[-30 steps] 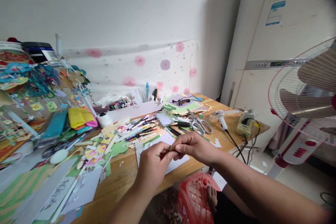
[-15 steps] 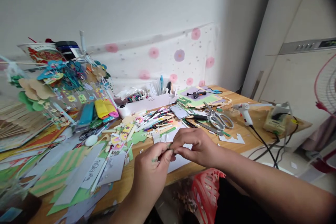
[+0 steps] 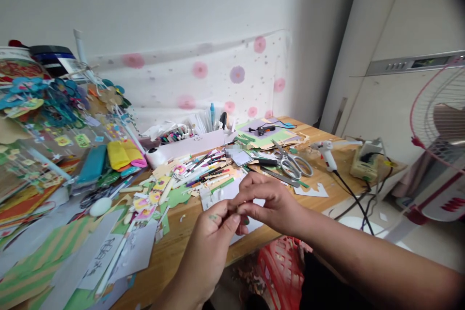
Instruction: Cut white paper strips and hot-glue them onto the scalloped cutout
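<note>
My left hand (image 3: 212, 237) and my right hand (image 3: 271, 203) meet fingertip to fingertip over the front edge of the wooden table (image 3: 174, 247). Thumbs and forefingers are pinched together on both, and what sits between them is too small and hidden to name. A dark green spot shows by the left fingertips, and green smudges mark the back of that hand. Beneath the hands lies a white sheet of paper (image 3: 258, 202), partly covered by them. Markers (image 3: 209, 177) and paper scraps lie just beyond.
Scissors (image 3: 292, 163), a white hot glue gun (image 3: 327, 155) and a power strip (image 3: 365, 162) are on the right. Cut paper and card strips (image 3: 83, 256) cover the left, below hanging paper decorations (image 3: 65, 101). A red plastic basket (image 3: 279, 271) stands below the table edge, with a fan (image 3: 439, 155) at far right.
The view has swung to the right, so the table things sit farther left in the picture. Both hands stay pinched together, with the left fingers turned slightly.
</note>
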`<state>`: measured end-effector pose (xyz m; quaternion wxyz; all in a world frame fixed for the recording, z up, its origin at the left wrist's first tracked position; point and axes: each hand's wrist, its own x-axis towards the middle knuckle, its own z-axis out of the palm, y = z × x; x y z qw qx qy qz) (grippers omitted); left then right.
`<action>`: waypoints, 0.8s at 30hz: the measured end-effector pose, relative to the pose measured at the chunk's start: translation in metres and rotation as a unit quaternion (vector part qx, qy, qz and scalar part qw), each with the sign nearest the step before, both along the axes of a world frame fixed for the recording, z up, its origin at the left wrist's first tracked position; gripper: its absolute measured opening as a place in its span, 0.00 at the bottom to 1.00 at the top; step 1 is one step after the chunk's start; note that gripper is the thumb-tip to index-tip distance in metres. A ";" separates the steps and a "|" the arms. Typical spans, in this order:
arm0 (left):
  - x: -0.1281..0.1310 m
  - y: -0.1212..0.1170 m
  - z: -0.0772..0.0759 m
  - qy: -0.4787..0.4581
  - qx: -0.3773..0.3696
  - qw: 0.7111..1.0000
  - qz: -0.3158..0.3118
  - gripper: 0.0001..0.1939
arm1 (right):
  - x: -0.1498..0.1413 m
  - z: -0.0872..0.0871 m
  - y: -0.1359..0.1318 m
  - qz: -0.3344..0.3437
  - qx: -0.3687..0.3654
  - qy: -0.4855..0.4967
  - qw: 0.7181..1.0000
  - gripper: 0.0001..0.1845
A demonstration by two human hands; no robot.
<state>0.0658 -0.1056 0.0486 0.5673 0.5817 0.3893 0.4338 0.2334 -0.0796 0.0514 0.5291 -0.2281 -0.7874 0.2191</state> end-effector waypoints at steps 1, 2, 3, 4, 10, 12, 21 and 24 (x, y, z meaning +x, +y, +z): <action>0.002 0.000 -0.002 -0.013 -0.012 1.000 -0.003 0.06 | 0.001 -0.002 0.000 -0.010 0.021 -0.012 1.000 0.08; 0.004 0.001 -0.004 -0.031 -0.025 0.999 -0.004 0.06 | 0.003 -0.003 0.001 -0.019 0.046 -0.028 0.998 0.08; 0.005 0.001 -0.005 -0.052 -0.040 0.998 -0.004 0.05 | 0.005 -0.005 0.001 -0.028 0.072 -0.046 0.996 0.07; 0.007 0.001 -0.006 -0.077 -0.058 0.995 -0.006 0.05 | 0.007 -0.006 0.001 -0.035 0.098 -0.063 0.993 0.07; 0.012 0.002 -0.009 -0.178 -0.116 0.976 -0.049 0.10 | 0.010 -0.007 -0.002 -0.087 0.150 -0.127 0.977 0.06; 0.014 0.003 -0.011 -0.176 -0.116 0.977 -0.044 0.12 | 0.009 -0.007 -0.004 -0.094 0.097 -0.109 0.985 0.07; 0.019 0.007 -0.022 -0.069 -0.029 0.996 -0.047 0.15 | 0.014 -0.013 -0.008 0.007 -0.245 0.032 0.969 0.20; 0.017 0.011 -0.027 -0.030 -0.001 0.998 -0.051 0.14 | 0.020 -0.012 -0.005 -0.025 -0.243 0.041 0.969 0.22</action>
